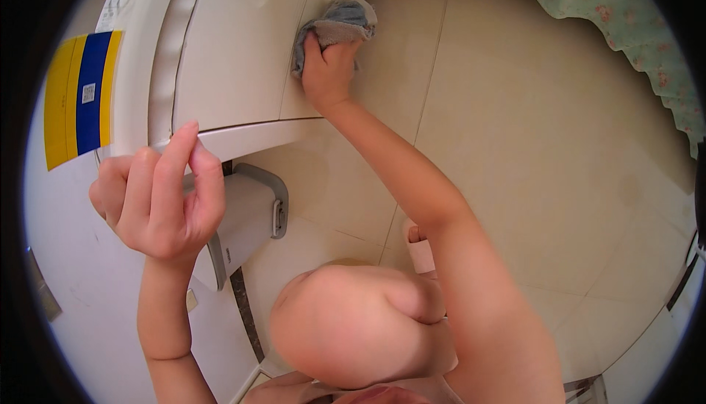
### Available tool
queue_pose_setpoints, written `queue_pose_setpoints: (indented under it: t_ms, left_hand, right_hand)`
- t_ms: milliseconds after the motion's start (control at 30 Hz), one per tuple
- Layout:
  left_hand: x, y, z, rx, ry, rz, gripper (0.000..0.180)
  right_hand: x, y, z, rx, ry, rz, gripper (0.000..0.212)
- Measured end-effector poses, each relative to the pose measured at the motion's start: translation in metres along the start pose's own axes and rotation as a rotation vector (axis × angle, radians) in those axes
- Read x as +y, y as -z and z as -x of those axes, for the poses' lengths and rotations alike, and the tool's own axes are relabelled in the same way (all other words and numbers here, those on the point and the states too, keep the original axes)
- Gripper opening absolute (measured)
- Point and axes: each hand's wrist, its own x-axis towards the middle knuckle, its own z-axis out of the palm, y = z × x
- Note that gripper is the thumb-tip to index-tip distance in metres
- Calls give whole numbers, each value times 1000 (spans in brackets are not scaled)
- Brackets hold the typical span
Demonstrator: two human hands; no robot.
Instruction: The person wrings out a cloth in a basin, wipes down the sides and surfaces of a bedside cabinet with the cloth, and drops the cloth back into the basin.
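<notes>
My right hand (329, 73) is closed around a crumpled grey-blue cloth (344, 22). It presses the cloth against the right edge of a smooth white panel (235, 51), low above the floor. The panel looks like the front of a large white appliance. My left hand (158, 194) is raised in front of the panel's near left corner. Its fingers are curled in, the index finger and thumb close together, and nothing shows between them. Whether it touches the white surface behind it I cannot tell.
A slim white bin with a grey rim (250, 213) stands below the panel, partly behind my left hand. A yellow and blue label (81, 99) sticks to the white surface at left. Beige floor tiles (529, 147) spread rightward. A green floral curtain (618, 14) hangs at upper right. My bent knee (338, 323) is close below.
</notes>
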Motion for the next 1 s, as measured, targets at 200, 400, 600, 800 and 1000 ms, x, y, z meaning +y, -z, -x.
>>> queue_pose_setpoints:
  t_ms: [200, 400, 600, 800, 1000]
  left_hand:
    - [-1, -4, 1, 51, -17, 10, 27]
    - [-3, -3, 0, 87, -27, 23, 22]
    - [2, 0, -3, 95, -10, -39, 20]
    - [11, 3, -9, 133, 13, 9, 19]
    - [67, 11, 27, -162, 389, 649, 35]
  right_hand:
    - [11, -10, -39, 172, -138, -161, 33]
    - [22, 2, -42, 27, -206, -78, 42]
    - [15, 35, -58, -198, -433, -197, 39]
    - [25, 82, -54, -399, -954, -370, 19]
    - [-28, 159, 30, -495, -1430, -1225, 21]
